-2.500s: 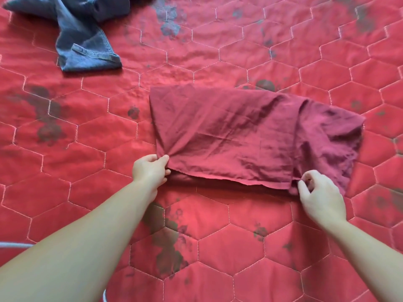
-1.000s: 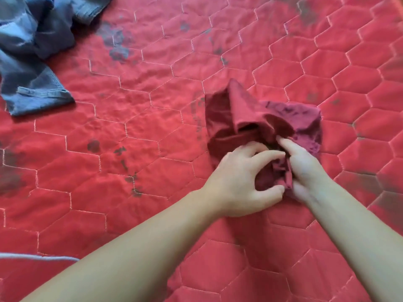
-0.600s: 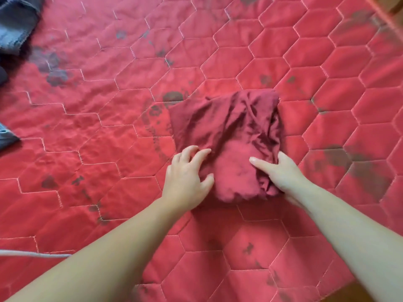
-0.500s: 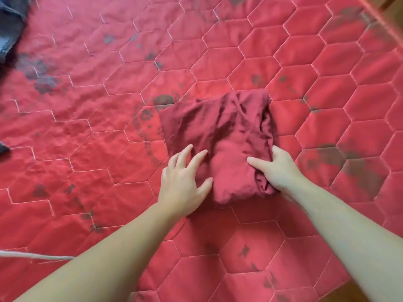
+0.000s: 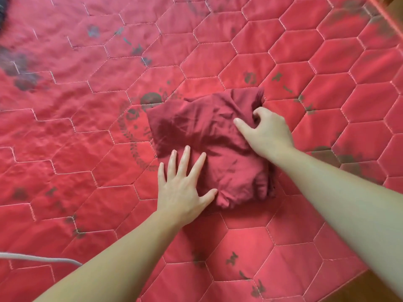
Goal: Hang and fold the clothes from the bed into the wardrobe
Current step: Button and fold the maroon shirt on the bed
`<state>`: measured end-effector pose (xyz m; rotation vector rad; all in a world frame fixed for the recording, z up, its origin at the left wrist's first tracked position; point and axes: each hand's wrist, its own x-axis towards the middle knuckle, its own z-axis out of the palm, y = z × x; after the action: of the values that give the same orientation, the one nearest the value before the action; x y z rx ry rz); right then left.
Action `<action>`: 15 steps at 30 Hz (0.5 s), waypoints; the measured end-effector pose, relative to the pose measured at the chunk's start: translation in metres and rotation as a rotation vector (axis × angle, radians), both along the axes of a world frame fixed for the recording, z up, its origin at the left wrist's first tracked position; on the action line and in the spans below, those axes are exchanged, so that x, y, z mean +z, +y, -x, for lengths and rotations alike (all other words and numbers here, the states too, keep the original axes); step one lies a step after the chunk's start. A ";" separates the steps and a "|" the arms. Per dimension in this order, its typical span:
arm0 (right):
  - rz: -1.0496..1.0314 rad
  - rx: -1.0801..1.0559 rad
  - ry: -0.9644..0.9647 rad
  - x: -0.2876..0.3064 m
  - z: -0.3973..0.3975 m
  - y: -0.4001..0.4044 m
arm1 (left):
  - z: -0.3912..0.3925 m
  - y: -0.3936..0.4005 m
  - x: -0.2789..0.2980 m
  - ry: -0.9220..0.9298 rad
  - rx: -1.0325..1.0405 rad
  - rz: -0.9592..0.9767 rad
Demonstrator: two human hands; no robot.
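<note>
Pressing folded maroon garment (image 5: 209, 144): left hand (image 5: 182, 188) flat, right hand (image 5: 266, 131) pinching edge.

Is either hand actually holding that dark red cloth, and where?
The right hand grips the folded maroon garment at its far right corner; the left hand only presses flat on its near left edge.

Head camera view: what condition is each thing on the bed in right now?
Dark red garment: folded into a compact bundle, lying on the quilt.
Left hand: fingers straight and spread, pressing the bundle's near edge.
Right hand: fingers curled into the fabric at the far corner.
Red quilt: spread flat, stained.
</note>
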<state>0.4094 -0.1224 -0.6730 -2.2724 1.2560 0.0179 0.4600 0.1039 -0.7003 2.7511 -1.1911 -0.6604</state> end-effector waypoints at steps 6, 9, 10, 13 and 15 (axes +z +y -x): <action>-0.028 -0.095 -0.394 0.000 -0.013 -0.013 | -0.001 0.000 -0.006 0.026 0.053 0.037; -0.130 -0.191 -0.130 -0.017 -0.005 -0.021 | -0.005 0.001 -0.005 0.040 0.037 0.008; -0.127 -0.166 -0.055 -0.020 -0.003 -0.024 | -0.005 0.002 -0.005 0.042 0.027 0.019; -0.049 -0.154 -0.182 -0.014 -0.010 -0.034 | -0.012 0.005 -0.003 0.028 0.082 0.120; 0.089 -0.052 -0.379 -0.002 -0.022 -0.036 | -0.025 0.004 -0.003 0.021 0.212 0.210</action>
<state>0.4310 -0.1584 -0.6755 -2.1812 1.1289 -0.4733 0.4855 0.1082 -0.7036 2.6361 -0.8900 -0.5095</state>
